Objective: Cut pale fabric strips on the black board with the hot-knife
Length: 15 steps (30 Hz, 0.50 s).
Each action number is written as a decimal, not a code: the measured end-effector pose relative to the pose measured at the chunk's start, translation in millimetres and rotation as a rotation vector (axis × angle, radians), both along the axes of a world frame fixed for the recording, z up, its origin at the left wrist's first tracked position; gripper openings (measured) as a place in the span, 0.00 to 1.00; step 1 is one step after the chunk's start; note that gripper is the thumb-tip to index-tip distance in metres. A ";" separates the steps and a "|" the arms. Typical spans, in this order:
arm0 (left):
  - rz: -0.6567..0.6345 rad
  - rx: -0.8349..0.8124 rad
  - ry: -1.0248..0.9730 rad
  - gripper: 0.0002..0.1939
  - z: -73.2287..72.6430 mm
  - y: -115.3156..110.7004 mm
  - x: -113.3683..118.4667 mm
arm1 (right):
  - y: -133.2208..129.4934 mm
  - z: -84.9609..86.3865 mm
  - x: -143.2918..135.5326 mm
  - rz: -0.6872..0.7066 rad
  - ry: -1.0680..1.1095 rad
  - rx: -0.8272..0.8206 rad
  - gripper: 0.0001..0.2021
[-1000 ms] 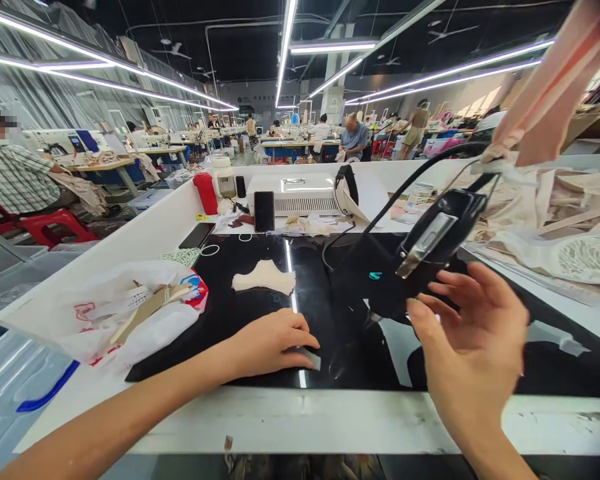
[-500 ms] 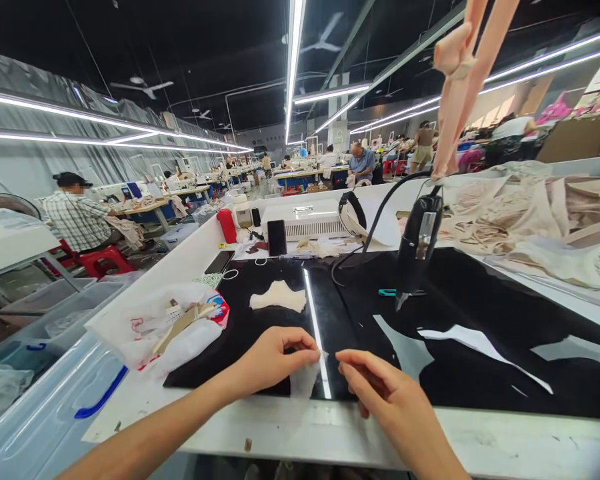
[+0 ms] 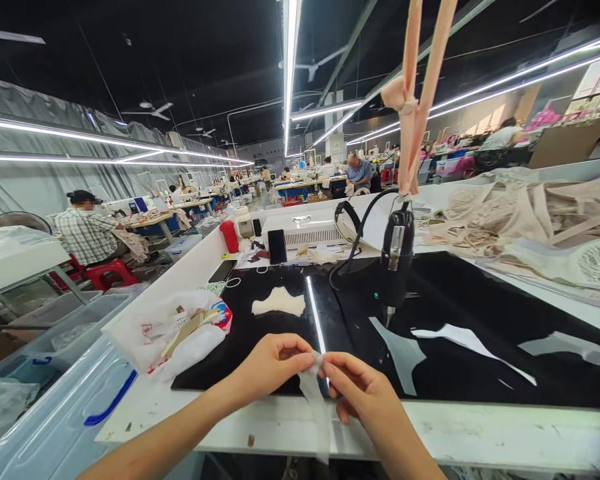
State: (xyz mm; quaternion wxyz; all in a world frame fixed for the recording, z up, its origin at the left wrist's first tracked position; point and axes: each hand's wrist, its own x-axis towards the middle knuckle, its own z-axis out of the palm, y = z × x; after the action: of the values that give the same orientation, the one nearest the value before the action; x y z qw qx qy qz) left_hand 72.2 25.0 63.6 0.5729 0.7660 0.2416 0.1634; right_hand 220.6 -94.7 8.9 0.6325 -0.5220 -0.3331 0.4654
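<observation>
Left hand (image 3: 270, 363) and right hand (image 3: 365, 393) each hold a closed fingertip grip on a thin strip (image 3: 316, 400). The hanging tool (image 3: 396, 260) lies beyond the grip, above the worktop (image 3: 470, 433).

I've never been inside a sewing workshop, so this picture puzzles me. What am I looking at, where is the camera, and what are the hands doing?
The camera sits on a person's head and looks down at their own two bare hands. The left hand and right hand pinch a thin see-through strip between their fingertips, at the near edge of a black mat on a white table. A black corded tool hangs above the mat from a pink ribbon. On the mat lies a cream fabric piece; to the left is a white plastic bag. At the back stands a white box, with other workers at tables beyond.
</observation>
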 end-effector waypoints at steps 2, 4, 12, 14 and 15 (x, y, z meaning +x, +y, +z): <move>0.002 0.003 0.005 0.15 -0.2 -1.3 0.6 | -0.7 1.4 -3.1 -0.018 0.018 0.000 0.23; -0.004 -0.008 0.007 0.15 -0.7 -2.6 1.0 | -0.7 2.9 -6.0 -0.054 0.032 0.013 0.23; 0.001 -0.033 0.014 0.18 -6.4 -0.2 2.0 | -2.2 7.5 -3.8 -0.062 0.009 0.008 0.25; 0.015 -0.011 0.015 0.17 -7.6 1.5 2.1 | -4.5 8.8 -3.4 -0.062 0.000 -0.007 0.25; 0.020 -0.007 0.015 0.18 -7.9 2.1 2.2 | -5.5 9.4 -3.8 -0.055 -0.006 -0.023 0.24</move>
State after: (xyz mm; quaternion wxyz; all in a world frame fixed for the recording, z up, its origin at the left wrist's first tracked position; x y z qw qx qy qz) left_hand 74.5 27.0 55.6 0.5721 0.7627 0.2541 0.1628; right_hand 216.8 -100.2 18.3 0.6381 -0.5395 -0.3152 0.4498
